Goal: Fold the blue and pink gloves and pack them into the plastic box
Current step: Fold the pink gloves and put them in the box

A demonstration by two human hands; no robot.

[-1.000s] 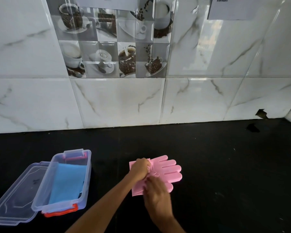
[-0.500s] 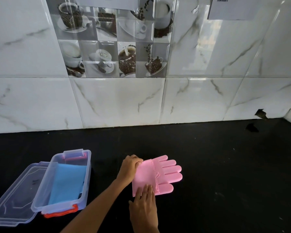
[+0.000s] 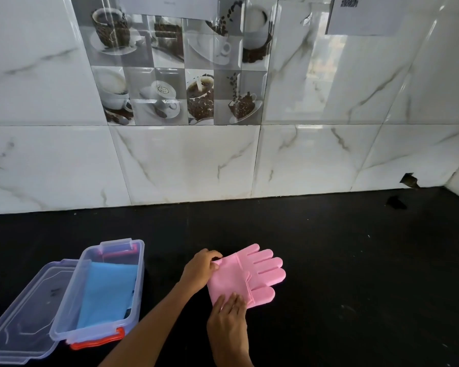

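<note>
- Pink glove [image 3: 245,276] lies flat on the black desk [image 3: 342,260], its fingers spread and pointing to the right, its cuff end toward the left.
- Left hand [image 3: 200,270] sits at the far cuff corner of the pink glove; its grip is pressed together, thumb and fingertips pinching the glove's edge there.
- Right hand [image 3: 229,323] comes up from the bottom of the view; its grip is spread flat, fingers pressing down on the near cuff corner of the pink glove rather than clasping it.
- Blue glove [image 3: 106,294] is folded and lies inside the plastic box [image 3: 61,321], covering most of its floor.
- That clear box stands on the desk well to the left of the pink glove, with orange clips showing at its near and far ends.
- Clear lid [image 3: 19,321] lies on the desk just beside the box, on its left, and seems to touch its long side.
- White marbled wall tiles [image 3: 186,160] rise behind the desk, with a panel of coffee pictures [image 3: 180,70] higher up.
</note>
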